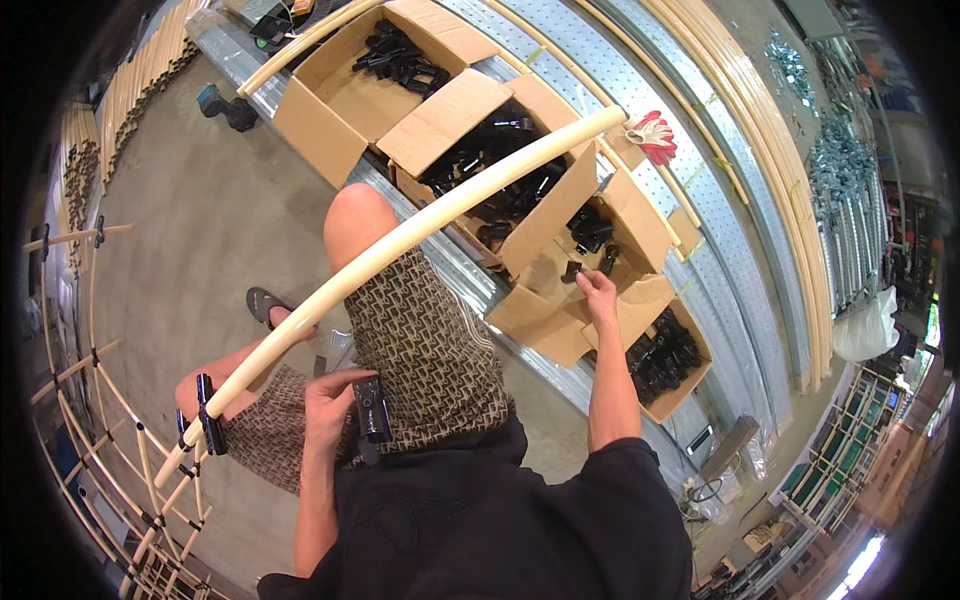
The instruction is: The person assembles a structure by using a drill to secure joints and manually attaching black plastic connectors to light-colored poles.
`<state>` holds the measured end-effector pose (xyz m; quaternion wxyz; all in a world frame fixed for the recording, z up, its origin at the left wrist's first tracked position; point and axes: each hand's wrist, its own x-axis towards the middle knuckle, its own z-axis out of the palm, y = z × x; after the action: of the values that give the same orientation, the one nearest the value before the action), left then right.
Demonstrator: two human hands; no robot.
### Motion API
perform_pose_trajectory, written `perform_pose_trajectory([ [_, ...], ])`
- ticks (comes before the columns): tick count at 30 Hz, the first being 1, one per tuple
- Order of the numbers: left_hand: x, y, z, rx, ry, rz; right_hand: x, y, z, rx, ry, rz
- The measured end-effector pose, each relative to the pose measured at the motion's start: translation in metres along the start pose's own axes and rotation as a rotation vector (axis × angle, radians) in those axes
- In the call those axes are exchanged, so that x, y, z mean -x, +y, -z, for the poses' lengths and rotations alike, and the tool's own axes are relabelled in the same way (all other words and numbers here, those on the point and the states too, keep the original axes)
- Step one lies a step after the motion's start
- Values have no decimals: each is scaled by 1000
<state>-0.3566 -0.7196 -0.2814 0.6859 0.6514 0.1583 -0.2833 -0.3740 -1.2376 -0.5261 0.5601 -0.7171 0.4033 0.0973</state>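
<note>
My left hand (328,408) is closed on a black pipe joint (373,410), held over my lap. Between the fingertips of my right hand (600,292) is a small black fitting (571,271), inside an open cardboard box (540,312). More black fittings (590,229) lie at the far end of that box. A long cream pipe (400,240) slants across my thigh, from the lower left up over the boxes. Near its lower end sits a black pipe clamp (209,414).
Two larger cartons, one with black joints (400,58), stand farther left. Another carton (662,352) of black parts is nearer right. Red-and-white gloves (652,138) lie beyond. Cream pipe frames (95,355) stand at left. A phone (700,440) lies at right.
</note>
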Motion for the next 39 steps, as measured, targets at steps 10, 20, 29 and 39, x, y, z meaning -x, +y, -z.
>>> perform_pose_trajectory([
  [10,-6,19,-8,41,-114,-155,171,-184,-27,-525,-287,489],
  [20,9,26,3,171,-137,-235,249,-257,-96,-393,-620,647],
  [29,8,27,0,177,-139,-350,277,-268,-132,-329,-755,556],
  [39,3,25,1,298,-181,-340,289,-269,-149,-219,-765,548],
])
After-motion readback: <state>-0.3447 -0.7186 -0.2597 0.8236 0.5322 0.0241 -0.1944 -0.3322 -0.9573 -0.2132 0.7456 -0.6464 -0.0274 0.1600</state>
